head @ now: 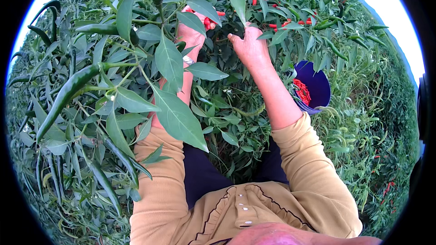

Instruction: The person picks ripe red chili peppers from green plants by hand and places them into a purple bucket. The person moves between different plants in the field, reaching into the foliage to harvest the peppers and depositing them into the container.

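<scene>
Several red chili peppers [209,23] are bunched in my left hand [190,34], which is partly covered by leaves at the upper middle. To its right, my right hand [251,42] reaches into the foliage with the thumb apart; leaves hide its fingertips, so whether it grips something is unclear. More red peppers [282,25] hang on the plants just right of that hand. A dark blue bucket [318,86] stands tilted beside my right forearm, with a heap of picked red peppers [302,92] inside.
A large pepper branch with broad leaves [177,115] and long green peppers [68,92] spreads close to the camera, over my left arm. Grassy weeds [340,122] surround the bucket at the right. Dense pepper plants fill both sides, and foliage grows between my legs.
</scene>
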Demonstrator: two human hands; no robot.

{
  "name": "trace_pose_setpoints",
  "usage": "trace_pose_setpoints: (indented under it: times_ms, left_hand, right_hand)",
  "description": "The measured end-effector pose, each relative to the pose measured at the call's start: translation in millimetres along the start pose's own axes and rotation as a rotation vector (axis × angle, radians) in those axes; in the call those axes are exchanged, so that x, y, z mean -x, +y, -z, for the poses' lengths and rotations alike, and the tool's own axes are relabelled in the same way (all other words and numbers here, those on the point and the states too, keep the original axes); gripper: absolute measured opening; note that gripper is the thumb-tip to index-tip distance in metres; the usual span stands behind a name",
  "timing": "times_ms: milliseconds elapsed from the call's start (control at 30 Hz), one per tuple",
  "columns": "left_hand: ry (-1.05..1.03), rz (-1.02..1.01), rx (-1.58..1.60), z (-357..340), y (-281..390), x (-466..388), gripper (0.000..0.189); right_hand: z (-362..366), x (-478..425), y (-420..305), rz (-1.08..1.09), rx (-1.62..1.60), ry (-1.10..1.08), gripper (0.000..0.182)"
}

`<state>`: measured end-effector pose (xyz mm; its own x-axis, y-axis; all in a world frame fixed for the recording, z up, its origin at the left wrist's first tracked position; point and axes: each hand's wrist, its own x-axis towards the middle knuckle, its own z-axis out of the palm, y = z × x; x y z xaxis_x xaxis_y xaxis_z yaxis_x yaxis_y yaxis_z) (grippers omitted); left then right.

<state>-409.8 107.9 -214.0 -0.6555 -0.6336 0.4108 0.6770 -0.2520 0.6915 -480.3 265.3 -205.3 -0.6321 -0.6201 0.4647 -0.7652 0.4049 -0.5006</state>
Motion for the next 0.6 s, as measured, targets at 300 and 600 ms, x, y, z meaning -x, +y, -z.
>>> trace_pose_setpoints:
  times_ms: [300,600]
  left_hand:
    - [-0.252,0.212,0.136,15,-8,-4,0.003]
    - [-0.268,0.278,-0.245,-21,13,17,0.014]
  right_hand:
    - [-16,6,19,0.015,-0.038,0.097,0.059]
    - [-39,-36,39,0.043,-0.488,0.037,0.053]
